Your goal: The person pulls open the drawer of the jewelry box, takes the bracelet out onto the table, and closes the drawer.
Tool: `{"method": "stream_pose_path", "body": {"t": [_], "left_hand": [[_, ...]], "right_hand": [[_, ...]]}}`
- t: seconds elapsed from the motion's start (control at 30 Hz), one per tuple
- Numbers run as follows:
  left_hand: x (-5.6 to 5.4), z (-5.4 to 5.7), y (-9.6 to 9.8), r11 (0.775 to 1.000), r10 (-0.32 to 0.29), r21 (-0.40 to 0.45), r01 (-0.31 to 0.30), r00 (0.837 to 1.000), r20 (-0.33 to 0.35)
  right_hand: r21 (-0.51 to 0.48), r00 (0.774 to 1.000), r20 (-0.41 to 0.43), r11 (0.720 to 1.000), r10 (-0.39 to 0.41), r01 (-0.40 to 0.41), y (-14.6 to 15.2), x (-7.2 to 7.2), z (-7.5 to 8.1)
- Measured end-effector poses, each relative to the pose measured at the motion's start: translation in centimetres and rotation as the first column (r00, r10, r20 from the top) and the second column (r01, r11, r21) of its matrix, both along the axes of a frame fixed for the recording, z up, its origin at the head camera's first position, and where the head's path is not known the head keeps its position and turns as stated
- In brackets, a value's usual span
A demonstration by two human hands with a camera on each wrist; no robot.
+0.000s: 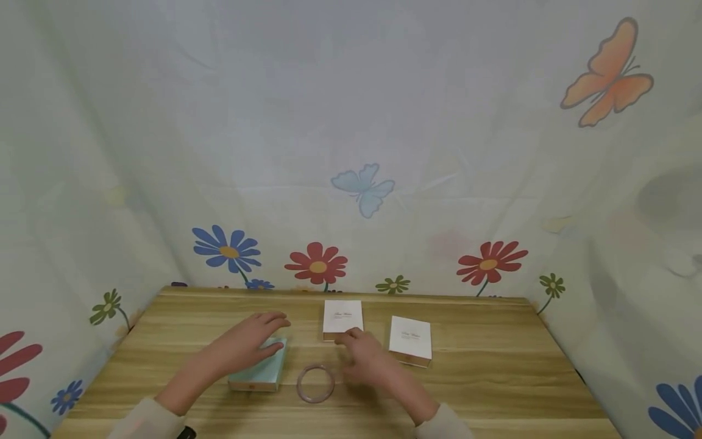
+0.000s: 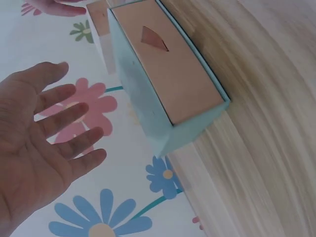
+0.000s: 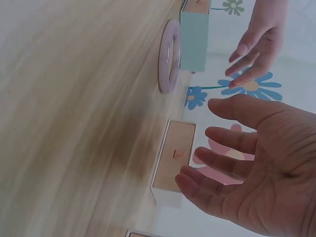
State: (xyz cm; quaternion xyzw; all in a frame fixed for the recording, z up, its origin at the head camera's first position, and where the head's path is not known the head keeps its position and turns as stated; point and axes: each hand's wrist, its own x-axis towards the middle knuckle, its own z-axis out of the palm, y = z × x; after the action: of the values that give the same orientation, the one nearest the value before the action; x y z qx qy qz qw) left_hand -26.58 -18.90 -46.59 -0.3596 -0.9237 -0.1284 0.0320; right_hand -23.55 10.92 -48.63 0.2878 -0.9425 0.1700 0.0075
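Over the mint-green box [image 1: 258,373] hovers my left hand [image 1: 241,349], its fingers loosely extended and holding nothing. The left wrist view shows that palm beside the box's tan end [image 2: 170,64], apart from it. My right hand [image 1: 368,361] is above the table near the middle white box [image 1: 342,316], with relaxed fingers and nothing in them. A pale lilac bangle [image 1: 315,384] lies flat on the table between the two hands; in the right wrist view the bangle [image 3: 170,57] rests close to the green box.
Another white box [image 1: 410,339] with small lettering stands to the right of the middle one. The wooden table [image 1: 493,378] is bordered at its far edge by a hanging cloth [image 1: 263,122] printed with flowers and butterflies.
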Motion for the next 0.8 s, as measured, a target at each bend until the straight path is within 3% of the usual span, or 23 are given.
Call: {"method": "stream_pose_path", "body": {"t": [0.33, 0.67, 0.8], "left_hand": [[-0.9, -0.2, 3.4, 0.999, -0.033, 0.026, 0.034, 0.998, -0.059], [-3.5, -0.2, 7.8, 0.996, -0.04, 0.081, 0.037, 0.998, 0.046], [-4.6, -0.4, 9.2, 0.998, -0.046, 0.037, 0.044, 0.997, 0.064]], "right_hand": [[0.0, 0.999, 0.031, 1.0, -0.018, 0.018, 1.6, 0.2, 0.4], [0.005, 0.997, 0.059, 0.999, -0.042, 0.042, 2.1, 0.0, 0.3], [0.017, 0.996, 0.07, 0.999, -0.05, 0.049, 2.2, -0.4, 0.6]]}}
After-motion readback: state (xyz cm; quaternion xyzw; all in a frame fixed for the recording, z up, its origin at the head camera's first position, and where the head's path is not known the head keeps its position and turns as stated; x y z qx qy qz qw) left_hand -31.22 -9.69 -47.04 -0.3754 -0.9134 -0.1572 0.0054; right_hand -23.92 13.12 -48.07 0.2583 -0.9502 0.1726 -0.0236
